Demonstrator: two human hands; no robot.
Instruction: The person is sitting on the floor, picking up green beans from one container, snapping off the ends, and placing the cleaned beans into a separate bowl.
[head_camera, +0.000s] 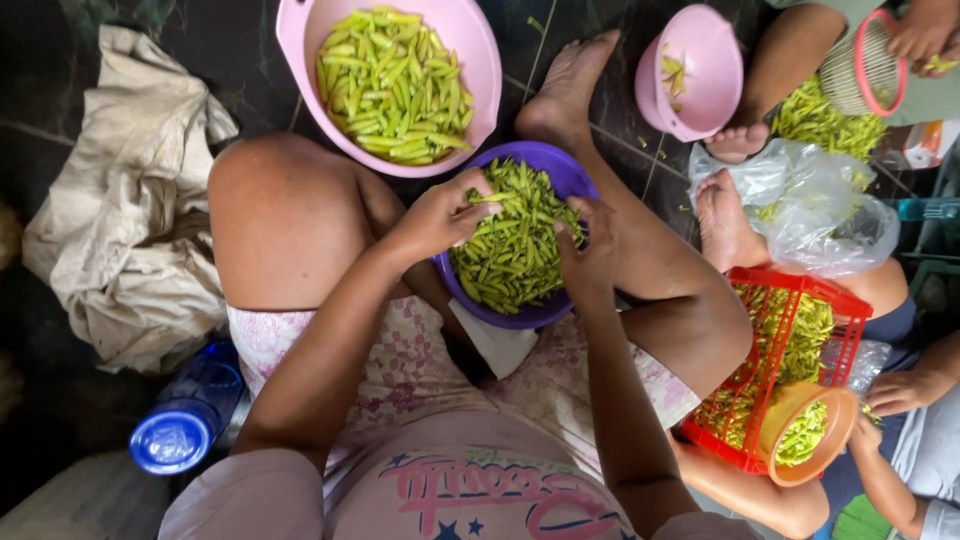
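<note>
Left hand (440, 215) pinches a green pod (492, 198) over the purple bowl (560, 170), right hand (588, 245) closed among pods at its 3 o'clock; pink basin (295, 45) at 11 o'clock is well filled, purple bowl still heaped, so much apparently remains.

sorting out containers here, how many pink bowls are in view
2: a big pink bowl of green pods at top centre, and a small pink bowl to its right. Others may be out of frame.
</note>
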